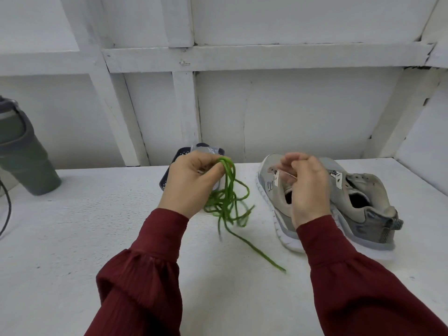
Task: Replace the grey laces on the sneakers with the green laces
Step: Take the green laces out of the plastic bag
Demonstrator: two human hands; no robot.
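Far left: a dull green tumbler (24, 151) stands on the white tabletop (97, 226), partly cut by the frame edge. A dark cable (6, 209) runs down beside it.

Centre-left: a dark perforated tray (167, 177) sits at the back of the tabletop against the white panelled wall (291, 112), mostly hidden behind the left hand (191, 180).
- Left hand raised above the tabletop, maroon sleeve (145, 275) to the wrist.
- Its fingers (213, 169) are curled in and grip the green laces (228, 202) at the top of the bunch.
- Laces hang from that grip in loose tangled loops down to the tabletop, between the two hands. One end trails away across the surface toward the lower right. Slight motion blur on the lower loops.

Centre-right: right hand (305, 187) is raised in front of the sneakers (358, 207).
- Fingers (291, 158) bent, thumb and forefinger pinching a thin pale strand (287, 173). Cannot tell what the strand is.

Right: the two grey sneakers lie side by side on the tabletop, touching, toes toward the wall and heels toward the camera. The nearer one is largely covered by the right hand and sleeve.
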